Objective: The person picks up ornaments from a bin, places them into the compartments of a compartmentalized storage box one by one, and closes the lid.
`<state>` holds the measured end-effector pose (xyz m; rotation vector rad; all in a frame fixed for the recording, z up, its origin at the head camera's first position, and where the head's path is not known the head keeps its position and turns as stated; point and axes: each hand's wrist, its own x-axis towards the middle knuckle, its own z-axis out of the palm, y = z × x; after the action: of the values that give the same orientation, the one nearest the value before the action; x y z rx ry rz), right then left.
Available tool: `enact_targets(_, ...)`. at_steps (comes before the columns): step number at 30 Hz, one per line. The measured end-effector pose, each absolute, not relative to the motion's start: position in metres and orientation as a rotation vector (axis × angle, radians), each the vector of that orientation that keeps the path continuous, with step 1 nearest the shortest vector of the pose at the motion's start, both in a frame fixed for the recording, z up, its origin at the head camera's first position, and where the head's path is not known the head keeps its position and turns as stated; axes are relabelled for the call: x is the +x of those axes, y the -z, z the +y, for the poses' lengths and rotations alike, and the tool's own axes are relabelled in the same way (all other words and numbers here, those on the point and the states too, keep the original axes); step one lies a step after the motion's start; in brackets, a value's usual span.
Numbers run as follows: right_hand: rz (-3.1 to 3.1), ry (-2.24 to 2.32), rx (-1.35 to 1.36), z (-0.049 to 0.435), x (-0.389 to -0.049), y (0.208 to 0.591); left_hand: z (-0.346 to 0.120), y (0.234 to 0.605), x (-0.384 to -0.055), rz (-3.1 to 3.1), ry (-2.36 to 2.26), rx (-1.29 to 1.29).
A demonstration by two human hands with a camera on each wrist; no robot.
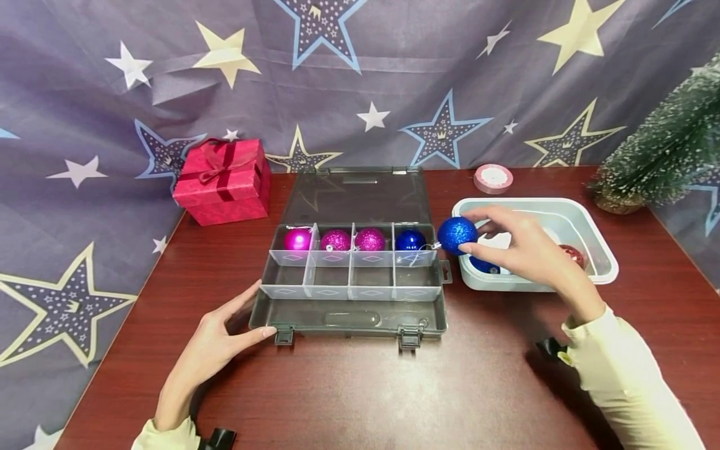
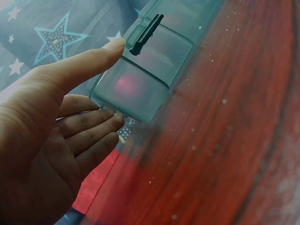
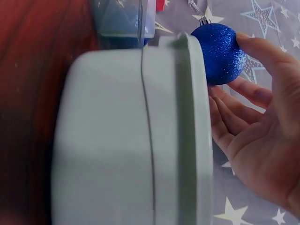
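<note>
Left hand (image 1: 210,344), straight-fingered, touches the front-left corner of the case (image 1: 349,319); right hand (image 1: 520,247) pinches the blue ball (image 1: 457,235) near the left edge of the tub (image 1: 509,284), a fingertip hold that could slip.

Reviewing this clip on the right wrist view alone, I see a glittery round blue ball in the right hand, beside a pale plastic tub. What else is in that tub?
Observer: At least a round blue ball and a glittery red ball, both partly hidden.
Operator: Where is the left hand?
Observer: Touching the left front corner of an open, translucent grey plastic organizer box.
Operator: Which compartments hold balls?
Observer: The four at the back: three round pink balls from the left, then one shiny blue ball.
</note>
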<state>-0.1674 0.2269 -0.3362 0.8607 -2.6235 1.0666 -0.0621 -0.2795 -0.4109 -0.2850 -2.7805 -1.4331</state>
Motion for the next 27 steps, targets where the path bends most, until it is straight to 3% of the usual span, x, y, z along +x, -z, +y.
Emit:
enact_targets(14, -2.583, -1.180, 0.977, 0.210, -0.169, 0.346, -0.280, 0.411, -0.062, -2.799, 1.387, -0.278)
enact_targets(27, -2.642, -1.081, 0.777, 0.240, -0.163, 0.344, -0.280, 0.410, -0.062, -2.794, 1.370, -0.288)
